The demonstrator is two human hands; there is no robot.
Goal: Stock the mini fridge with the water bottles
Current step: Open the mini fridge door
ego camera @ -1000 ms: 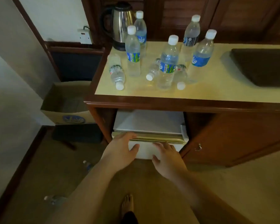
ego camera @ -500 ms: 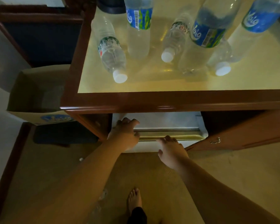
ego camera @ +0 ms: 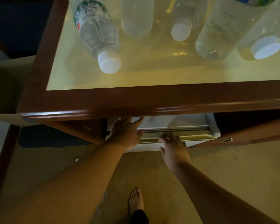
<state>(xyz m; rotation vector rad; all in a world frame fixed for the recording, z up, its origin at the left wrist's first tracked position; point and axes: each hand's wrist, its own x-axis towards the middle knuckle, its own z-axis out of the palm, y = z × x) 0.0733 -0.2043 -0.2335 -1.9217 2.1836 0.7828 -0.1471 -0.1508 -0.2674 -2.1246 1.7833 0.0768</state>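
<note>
Several clear water bottles with white caps crowd the yellow counter top [ego camera: 152, 75]. One lies at the left [ego camera: 95, 33], its cap pointing toward me; two more lie at the centre [ego camera: 183, 26] and the right [ego camera: 265, 46]. Others stand upright among them [ego camera: 136, 16]. Under the counter sits the white mini fridge [ego camera: 176, 123]. My left hand [ego camera: 124, 135] rests with spread fingers on the fridge's top left corner. My right hand [ego camera: 173, 147] hooks its fingers over the top edge of the fridge door [ego camera: 199, 143]. The inside of the fridge is hidden.
The counter's dark wooden edge [ego camera: 152, 102] overhangs the fridge. A wooden cabinet door with a metal handle [ego camera: 225, 139] stands to the right. A cardboard box [ego camera: 5, 88] sits on the floor at the left. My bare foot [ego camera: 136, 201] is on the carpet, and a small white cap [ego camera: 77, 159] lies nearby.
My head has dropped closer to the counter, so the bottles look larger. My left hand has slid up onto the fridge's top left corner; my right hand stays at the door's top edge.
</note>
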